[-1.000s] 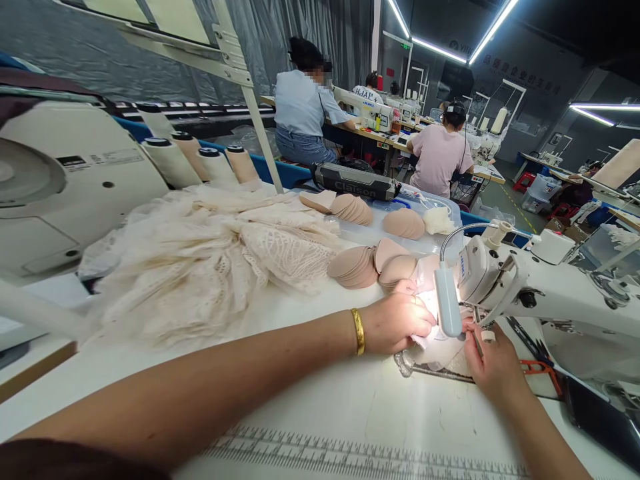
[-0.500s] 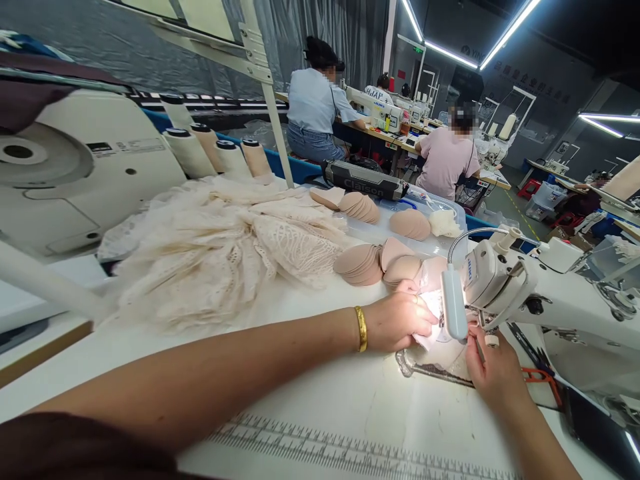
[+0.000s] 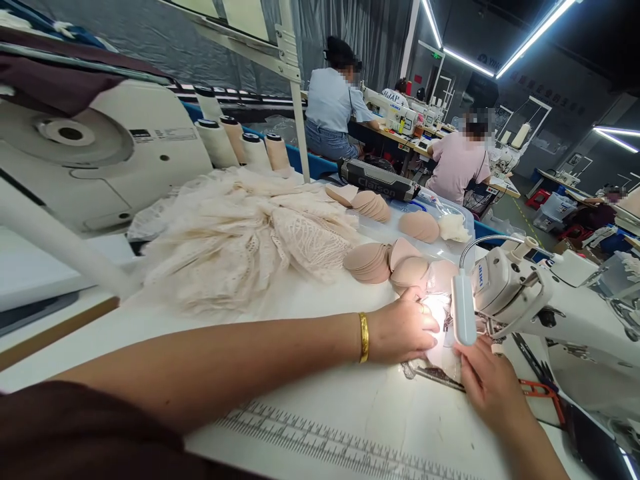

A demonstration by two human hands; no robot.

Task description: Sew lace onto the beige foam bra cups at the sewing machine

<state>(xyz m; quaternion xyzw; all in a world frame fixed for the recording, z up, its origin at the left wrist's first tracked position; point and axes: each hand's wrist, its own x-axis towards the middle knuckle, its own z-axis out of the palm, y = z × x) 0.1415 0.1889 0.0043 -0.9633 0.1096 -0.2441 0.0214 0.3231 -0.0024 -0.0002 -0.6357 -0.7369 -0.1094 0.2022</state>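
Observation:
My left hand (image 3: 403,327), with a gold bangle on its wrist, rests closed on a small pale fabric piece (image 3: 445,353) under the lamp of the white sewing machine (image 3: 550,300). My right hand (image 3: 487,380) presses the same piece from the near side, fingers bent, close to the needle area. The lamp head (image 3: 463,308) hides part of the piece and the needle. Stacks of beige bra cups (image 3: 370,261) lie just beyond my left hand.
A heap of cream lace (image 3: 240,233) covers the table's middle left. Thread cones (image 3: 240,143) and a white machine housing (image 3: 100,160) stand at left. More cups lie on a clear tray (image 3: 420,227). Red-handled scissors (image 3: 543,390) lie at right. Two people sew at far tables.
The view has shifted left and down a little. Both hands stay at the needle area, and the fabric piece has moved slightly toward me under the lamp.

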